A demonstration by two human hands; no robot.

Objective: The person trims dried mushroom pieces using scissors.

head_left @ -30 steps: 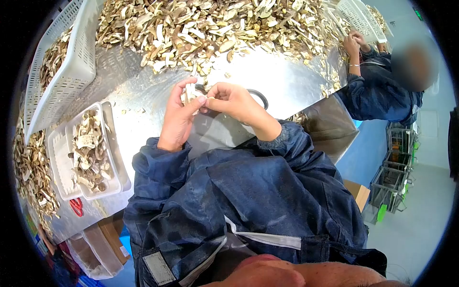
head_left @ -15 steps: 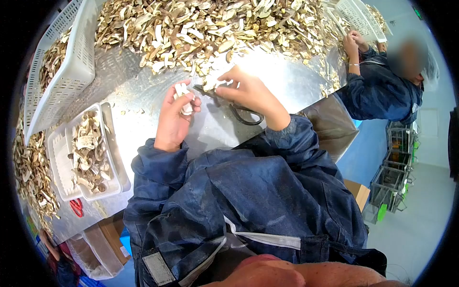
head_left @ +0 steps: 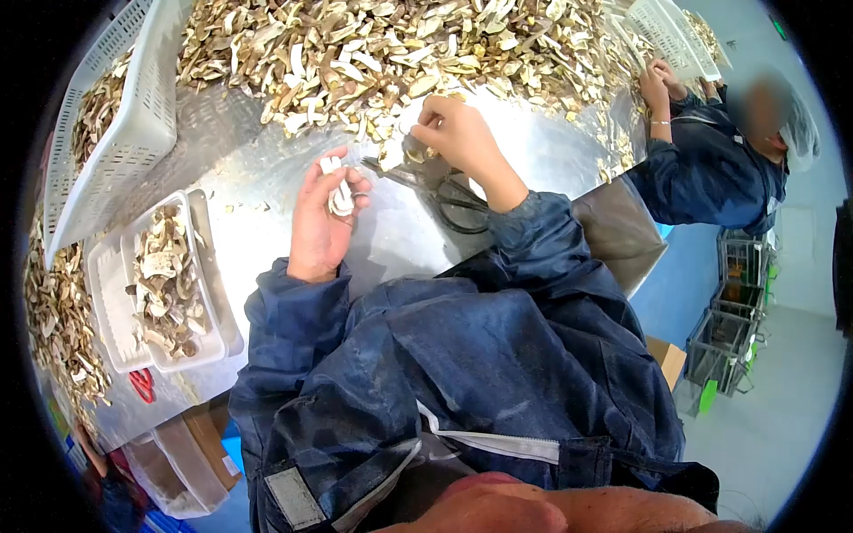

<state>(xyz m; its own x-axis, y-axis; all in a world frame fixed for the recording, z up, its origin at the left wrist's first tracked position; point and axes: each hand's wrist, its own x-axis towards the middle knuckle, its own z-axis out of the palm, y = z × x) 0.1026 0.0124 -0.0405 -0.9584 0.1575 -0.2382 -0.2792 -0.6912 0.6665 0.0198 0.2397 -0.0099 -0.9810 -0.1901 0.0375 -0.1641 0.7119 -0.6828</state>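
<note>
White pale mushroom slices lie in my left hand, its fingers curled around them above the metal table. My right hand is at the near edge of the big heap of dried mushroom slices. Its thumb and forefinger are pinched at a mushroom slice, partly hidden by the fingers. Just below that hand, a pair of scissors with dark handles rests on the table, blades pointing toward my left hand.
At left stand a white perforated basket and a clear plastic tray holding mushroom slices. Red-handled scissors lie near the table edge. A co-worker works at the right beside another white basket.
My right hand has moved slightly up and away from the scissors, its fingers drawn closer together. The scissors now show more fully on the table. My left hand stays nearly in place with the slices.
</note>
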